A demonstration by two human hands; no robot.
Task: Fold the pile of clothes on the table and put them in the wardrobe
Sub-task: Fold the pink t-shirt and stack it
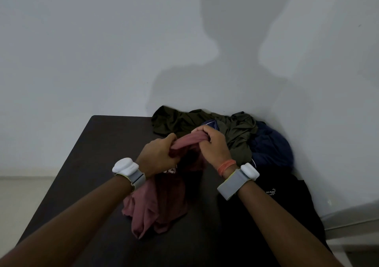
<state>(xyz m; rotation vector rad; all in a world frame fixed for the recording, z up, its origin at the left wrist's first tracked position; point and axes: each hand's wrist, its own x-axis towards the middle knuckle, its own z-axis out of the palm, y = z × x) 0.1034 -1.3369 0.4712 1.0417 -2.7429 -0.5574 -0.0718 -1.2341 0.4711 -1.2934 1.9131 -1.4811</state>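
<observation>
1. Step in hand: I have the pink shirt [155, 205] lifted, its lower part draping onto the dark table [98, 154]. It is not yet folded.
2. My left hand [162, 154] and right hand [213, 145] both grip its bunched upper edge, fingers curled round the cloth.
3. Next move, by my judgement: locate the shoulders, spread the shirt flat, then fold.
4. The unfolded pile, made up of an olive garment [178, 121], a navy garment [270, 145] and a black garment [287, 201], lies at the table's right, against the grey wall [82, 51]. No wardrobe is in view.

Soft, matt, creased cloth is noted for the pink garment [158, 205]. Thin crumpled cloth for the olive garment [235, 131], faint sheen, and the navy garment [270, 143]. The surface [92, 154] is finished dark, smooth, matt. Smooth white plastic on the wrist units [125, 167]; grey woven straps [230, 184].
</observation>
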